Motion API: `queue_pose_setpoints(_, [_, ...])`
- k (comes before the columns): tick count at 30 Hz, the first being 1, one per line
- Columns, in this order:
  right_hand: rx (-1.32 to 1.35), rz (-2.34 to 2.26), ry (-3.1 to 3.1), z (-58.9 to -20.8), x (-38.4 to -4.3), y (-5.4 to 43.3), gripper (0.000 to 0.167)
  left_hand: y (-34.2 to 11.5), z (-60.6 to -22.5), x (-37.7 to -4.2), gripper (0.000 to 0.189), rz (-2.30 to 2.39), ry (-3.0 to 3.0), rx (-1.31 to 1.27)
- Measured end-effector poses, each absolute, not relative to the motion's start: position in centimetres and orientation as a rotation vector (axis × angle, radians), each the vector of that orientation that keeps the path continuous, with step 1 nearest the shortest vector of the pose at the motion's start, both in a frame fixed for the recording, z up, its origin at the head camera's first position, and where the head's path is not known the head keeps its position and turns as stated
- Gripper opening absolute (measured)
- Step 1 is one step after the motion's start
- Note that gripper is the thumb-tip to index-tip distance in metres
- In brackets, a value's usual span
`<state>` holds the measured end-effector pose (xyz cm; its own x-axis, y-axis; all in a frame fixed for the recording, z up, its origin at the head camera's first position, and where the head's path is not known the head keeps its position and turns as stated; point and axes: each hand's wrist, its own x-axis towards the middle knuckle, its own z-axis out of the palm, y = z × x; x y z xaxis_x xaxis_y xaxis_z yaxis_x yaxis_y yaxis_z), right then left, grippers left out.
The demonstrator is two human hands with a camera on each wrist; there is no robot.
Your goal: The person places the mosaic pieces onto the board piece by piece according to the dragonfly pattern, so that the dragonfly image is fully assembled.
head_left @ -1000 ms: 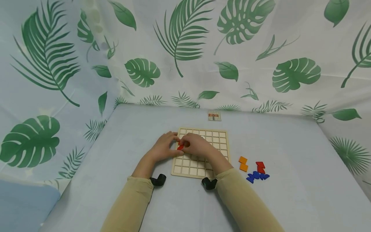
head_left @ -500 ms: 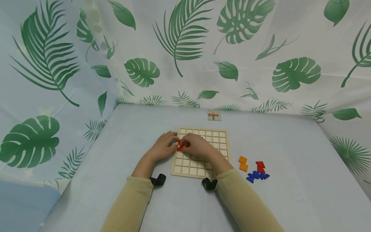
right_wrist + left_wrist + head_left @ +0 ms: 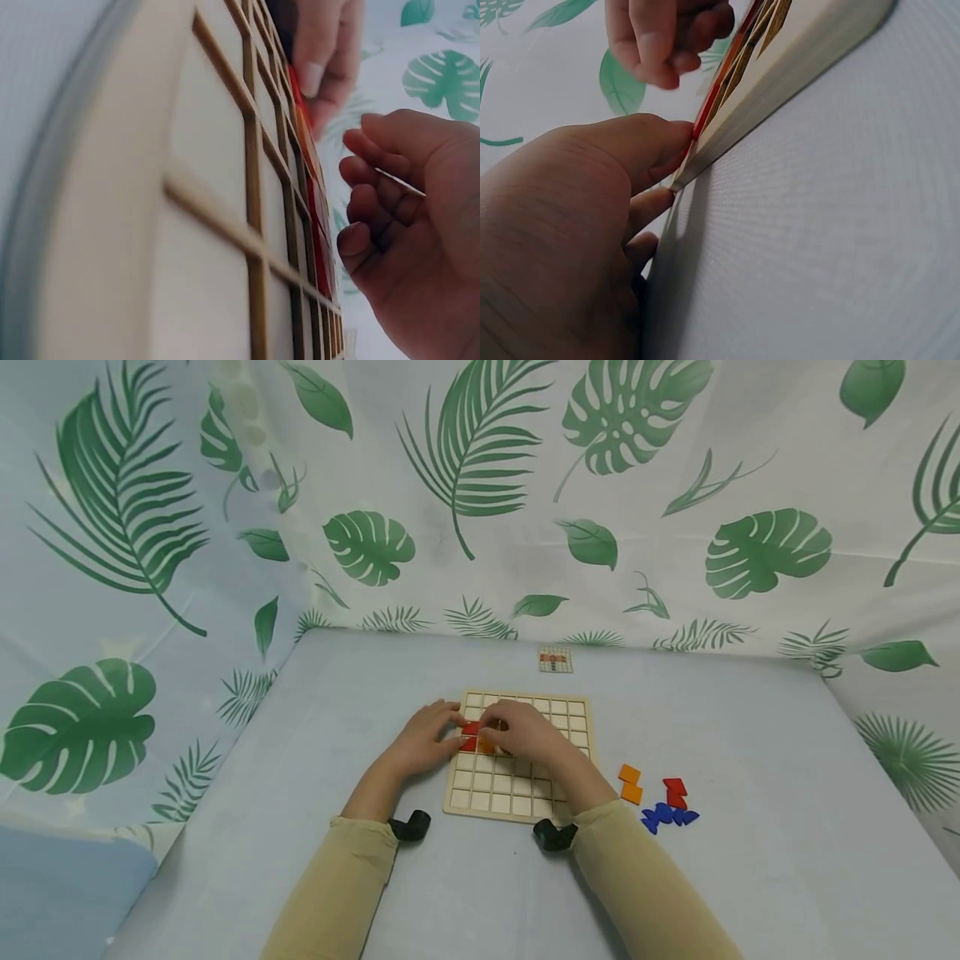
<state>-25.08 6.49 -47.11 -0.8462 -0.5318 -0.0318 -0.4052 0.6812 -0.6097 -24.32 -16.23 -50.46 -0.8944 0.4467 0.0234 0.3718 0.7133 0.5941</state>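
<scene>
The wooden grid board [image 3: 491, 806] lies flat on the table. At its left edge, red pieces [image 3: 469, 737] sit in the squares, with an orange piece [image 3: 487, 745] just right of them. My left hand [image 3: 420, 739] rests by that edge, and its thumb touches a red piece [image 3: 700, 120] in the left wrist view. Above the board, my right hand [image 3: 521, 731] hovers over the orange piece, partly covering it. In the right wrist view, the right hand's fingers [image 3: 360, 202] are loosely bent, hold nothing and stand apart from the board.
To the board's right lie two orange squares [image 3: 630, 783], red pieces [image 3: 675, 793] and several blue pieces [image 3: 663, 813]. A small pattern card [image 3: 555, 660] lies beyond the board. Leaf-printed cloth [image 3: 480, 568] hangs behind and at the sides.
My right hand has come off the red pieces and shifted slightly right, uncovering them and the orange piece. The left thumb moved back toward the board's left edge; the hand otherwise stays in place.
</scene>
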Motion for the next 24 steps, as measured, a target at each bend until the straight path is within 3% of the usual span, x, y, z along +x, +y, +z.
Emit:
queue_pose_setpoints(15, [-0.592,-0.994,2.830,-44.5,-24.2,16.4,0.027,-15.9,-50.5,-24.3,0.030,0.895,2.811,0.615])
queue_pose_setpoints(24, [-0.405,-0.865,2.907,-43.8,-22.4,24.1,0.026,-15.7,-50.5,-24.3,0.029,0.883,2.810,0.596])
